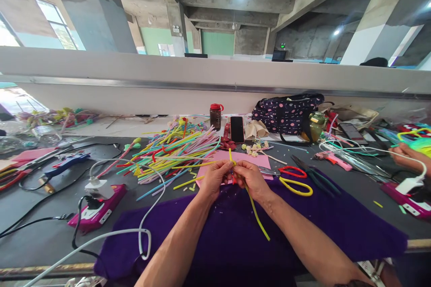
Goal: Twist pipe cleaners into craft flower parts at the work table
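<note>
Both hands meet in the middle, over the purple cloth [202, 237] and the near edge of a pink sheet [259, 160]. My left hand [215, 177] is closed, its thumb and fingers pinching a yellow pipe cleaner [256, 213]. My right hand [251, 178] pinches the same pipe cleaner close beside it. One end sticks up above the fingertips, and a long tail hangs down below my right hand. A bit of red shows beneath the fingers; I cannot make out what it is. Scissors with red and yellow handles [296, 186] lie just right of my right hand.
A pile of coloured pipe cleaners [178, 148] lies left of centre. Pliers [318, 177] rest right of the scissors. Power strips [101, 210] with cables stand at both sides. A bottle [215, 117], phone [237, 129] and patterned bag [286, 114] line the back. Another person's hand [409, 159] is far right.
</note>
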### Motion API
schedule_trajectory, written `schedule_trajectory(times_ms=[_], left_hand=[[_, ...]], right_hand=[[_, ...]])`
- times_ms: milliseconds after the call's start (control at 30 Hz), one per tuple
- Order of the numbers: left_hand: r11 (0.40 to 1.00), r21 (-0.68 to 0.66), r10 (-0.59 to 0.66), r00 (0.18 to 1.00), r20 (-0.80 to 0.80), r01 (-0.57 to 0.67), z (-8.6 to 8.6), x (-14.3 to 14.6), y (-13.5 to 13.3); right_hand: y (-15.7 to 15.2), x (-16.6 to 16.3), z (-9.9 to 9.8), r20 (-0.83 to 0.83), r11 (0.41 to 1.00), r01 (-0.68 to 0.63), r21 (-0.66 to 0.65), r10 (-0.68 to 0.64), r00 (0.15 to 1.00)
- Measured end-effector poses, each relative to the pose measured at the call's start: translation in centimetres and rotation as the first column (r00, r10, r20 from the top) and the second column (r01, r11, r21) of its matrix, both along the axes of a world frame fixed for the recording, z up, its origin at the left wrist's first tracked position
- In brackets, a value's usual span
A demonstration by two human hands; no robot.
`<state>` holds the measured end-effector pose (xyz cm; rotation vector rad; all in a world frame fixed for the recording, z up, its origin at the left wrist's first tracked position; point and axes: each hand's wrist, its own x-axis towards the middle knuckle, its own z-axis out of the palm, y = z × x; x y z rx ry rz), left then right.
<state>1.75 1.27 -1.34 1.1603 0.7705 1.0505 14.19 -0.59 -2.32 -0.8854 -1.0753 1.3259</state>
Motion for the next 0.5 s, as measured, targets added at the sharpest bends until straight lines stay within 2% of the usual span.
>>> schedule_trajectory(times_ms=[133, 233, 300, 333, 400, 500], left_hand=[[0.999, 0.037, -0.014, 0.998, 0.054, 0.012, 0.2, 0.3, -0.5], [0.999, 0.023, 0.027, 0.997, 0.073, -0.029, 0.4, 0.1, -0.3], [0.999, 0.019, 0.046, 0.996, 0.073, -0.048, 0.6, -0.2, -0.1], [0.999, 0.025, 0.033, 0.997, 0.071, -0.034, 0.7, -0.4, -0.1], [0.998, 0.034, -0.046, 0.997, 0.063, 0.044, 0.9, -0.6, -0.2], [0.987, -0.002, -0.160, 0.986, 0.038, 0.160, 1.2, -0.6, -0.6]], right_hand=[[0.1, 0.3, 0.2, -0.020, 0.999, -0.036, 0.028, 0.036, 0.999], [-0.1, 0.7, 0.6, 0.149, 0.995, -0.077, 0.058, 0.067, 0.987], [-0.3, 1.1, 0.9, 0.298, 0.985, 0.007, 0.170, -0.059, 0.953], [-0.4, 1.3, 1.0, 0.354, 0.960, 0.077, 0.269, -0.173, 0.919], [-0.5, 1.9, 1.3, 0.402, 0.850, 0.175, 0.497, -0.404, 0.822], [-0.4, 2.7, 1.6, 0.433, 0.701, 0.117, 0.704, -0.554, 0.711]])
